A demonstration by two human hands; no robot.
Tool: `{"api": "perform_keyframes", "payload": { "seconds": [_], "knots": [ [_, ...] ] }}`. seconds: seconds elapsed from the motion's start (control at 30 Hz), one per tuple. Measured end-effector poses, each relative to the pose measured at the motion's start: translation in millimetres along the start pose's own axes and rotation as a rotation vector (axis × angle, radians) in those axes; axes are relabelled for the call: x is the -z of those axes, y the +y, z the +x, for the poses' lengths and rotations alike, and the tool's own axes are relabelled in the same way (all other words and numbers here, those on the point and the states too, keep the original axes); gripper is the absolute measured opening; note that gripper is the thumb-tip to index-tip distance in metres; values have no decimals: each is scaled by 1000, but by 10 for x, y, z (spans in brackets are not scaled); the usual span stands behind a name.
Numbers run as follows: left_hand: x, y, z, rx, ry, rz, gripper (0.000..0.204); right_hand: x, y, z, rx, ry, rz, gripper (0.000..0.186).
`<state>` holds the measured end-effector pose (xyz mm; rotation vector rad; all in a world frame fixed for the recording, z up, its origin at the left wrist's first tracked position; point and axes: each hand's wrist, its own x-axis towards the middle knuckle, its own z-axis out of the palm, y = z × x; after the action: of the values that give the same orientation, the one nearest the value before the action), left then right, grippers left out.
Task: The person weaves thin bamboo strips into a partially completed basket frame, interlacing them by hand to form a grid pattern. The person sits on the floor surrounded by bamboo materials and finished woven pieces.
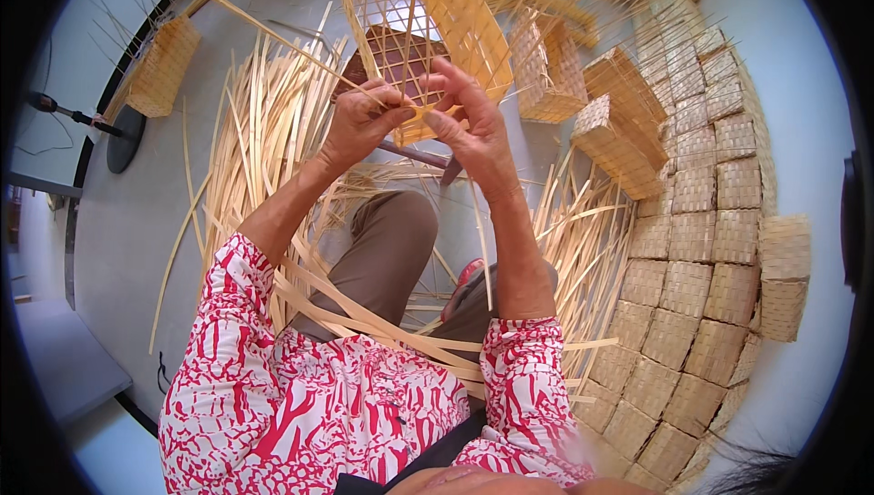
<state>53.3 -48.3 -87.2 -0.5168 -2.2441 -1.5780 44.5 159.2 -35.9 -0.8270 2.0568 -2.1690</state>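
One pale weaving strip point(289, 44) is pinched in the left hand point(367, 122) at the near end of a yellow woven basket point(478, 17), top centre of the frame. Alongside, the right hand point(472, 126) curls at the weave; whether it grips anything, I cannot tell.

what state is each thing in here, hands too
left hand: pinched on a long strip
right hand: fingers bent, at the yellow basket's near end
yellow basket: part woven, gaps in its lattice
loose strips: heaped on the floor
woven boxes: packed in rows
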Motion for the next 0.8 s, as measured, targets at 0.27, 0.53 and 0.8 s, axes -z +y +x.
{"api": "perform_keyframes", "payload": {
  "seconds": [0.27,0.53,0.8],
  "knots": [
    [-31,-52,-28,15,13,-68,7,124,174,-101,-15,385,160,19],
    [-18,-13,-39,35,21,-55,6,192,71,-68,156,315,-114,12],
    [-37,-29,-41,11,34,-85,6,454,150,108,42,517,-39,44]
  ]
}}
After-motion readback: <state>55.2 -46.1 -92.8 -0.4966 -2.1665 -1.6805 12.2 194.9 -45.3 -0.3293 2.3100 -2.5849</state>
